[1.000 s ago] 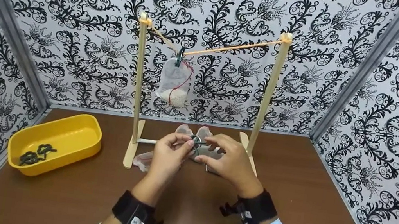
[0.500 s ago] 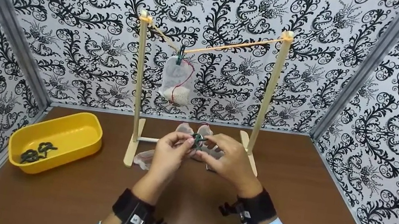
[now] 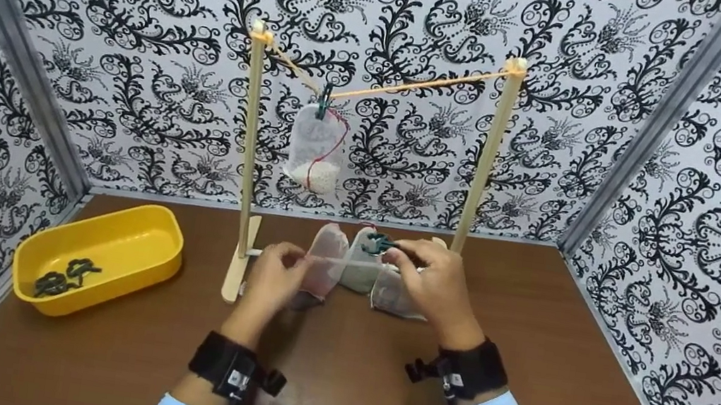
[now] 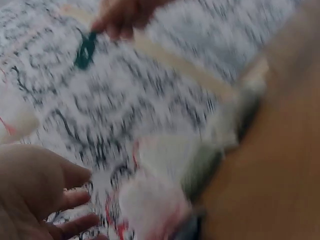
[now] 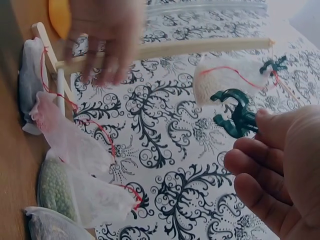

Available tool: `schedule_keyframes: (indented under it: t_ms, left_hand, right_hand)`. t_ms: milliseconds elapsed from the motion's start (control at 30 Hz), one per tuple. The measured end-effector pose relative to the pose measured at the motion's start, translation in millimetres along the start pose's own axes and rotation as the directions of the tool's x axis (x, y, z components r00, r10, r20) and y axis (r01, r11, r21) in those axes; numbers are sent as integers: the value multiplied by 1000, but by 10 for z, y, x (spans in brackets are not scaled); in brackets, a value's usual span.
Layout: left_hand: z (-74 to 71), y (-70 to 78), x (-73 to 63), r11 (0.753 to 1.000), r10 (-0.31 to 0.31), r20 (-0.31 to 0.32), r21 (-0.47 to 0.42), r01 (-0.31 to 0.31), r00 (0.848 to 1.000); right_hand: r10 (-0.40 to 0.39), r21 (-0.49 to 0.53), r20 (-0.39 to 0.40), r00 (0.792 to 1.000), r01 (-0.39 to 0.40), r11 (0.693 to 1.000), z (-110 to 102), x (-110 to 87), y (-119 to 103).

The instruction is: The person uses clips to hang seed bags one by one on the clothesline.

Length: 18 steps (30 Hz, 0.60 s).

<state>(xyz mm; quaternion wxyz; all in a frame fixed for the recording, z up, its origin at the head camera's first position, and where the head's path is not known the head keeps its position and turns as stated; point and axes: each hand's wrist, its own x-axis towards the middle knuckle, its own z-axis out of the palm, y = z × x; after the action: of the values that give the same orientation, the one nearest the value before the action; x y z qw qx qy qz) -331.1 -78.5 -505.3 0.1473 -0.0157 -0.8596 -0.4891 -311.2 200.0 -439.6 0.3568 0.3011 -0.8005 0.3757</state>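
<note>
In the head view my right hand (image 3: 438, 282) pinches a dark green plastic spring clip (image 3: 379, 243) by its handle end. The right wrist view shows the clip (image 5: 235, 115) with its two curved prongs pointing away from the fingers. My left hand (image 3: 276, 279) is apart from the clip, fingers relaxed and holding nothing, near a pinkish mesh drawstring bag (image 3: 325, 261). Beside that bag stands one with green grains (image 5: 56, 187). Another mesh bag (image 3: 393, 293) sits by the right hand, partly covered by it. A bag with dark contents (image 5: 31, 82) lies by the stand's foot.
A wooden stand (image 3: 492, 158) holds an orange string (image 3: 421, 86). From it a bag of white grains (image 3: 316, 153) hangs by another green clip (image 3: 323, 105). At the left a yellow tray (image 3: 142, 227) contains more dark green clips (image 3: 55, 284). Patterned walls surround the table (image 3: 333, 384).
Both hands were together at the clip. The left hand has let go and moved left; the right hand keeps the clip, slightly higher and farther right.
</note>
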Motion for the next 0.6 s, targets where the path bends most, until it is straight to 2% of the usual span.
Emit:
schedule_keyframes:
  t_ms: [67, 133, 233, 333, 433, 600]
  left_hand:
    - [23, -140, 23, 990, -7, 12, 141, 5, 1000]
    - [58, -253, 36, 966, -12, 32, 258, 4, 999]
    - [112, -357, 40, 934, -51, 60, 356, 26, 997]
    - [145, -390, 46, 918, -68, 78, 395, 32, 995]
    - [157, -370, 66, 915, -82, 103, 402, 34, 991]
    - [178, -232, 159, 932, -64, 118, 362, 17, 991]
  right_hand:
    - [40, -5, -20, 999, -40, 999, -11, -9, 24]
    - [81, 1, -23, 996, -81, 997, -27, -16, 40]
    - [135, 10, -4, 991, -135, 991, -47, -16, 57]
    - [163, 11, 15, 987, -163, 987, -61, -5, 58]
    - [177, 13, 21, 984, -177, 984, -67, 4, 55]
    - [199, 18, 35, 979, -199, 980, -75, 13, 44]
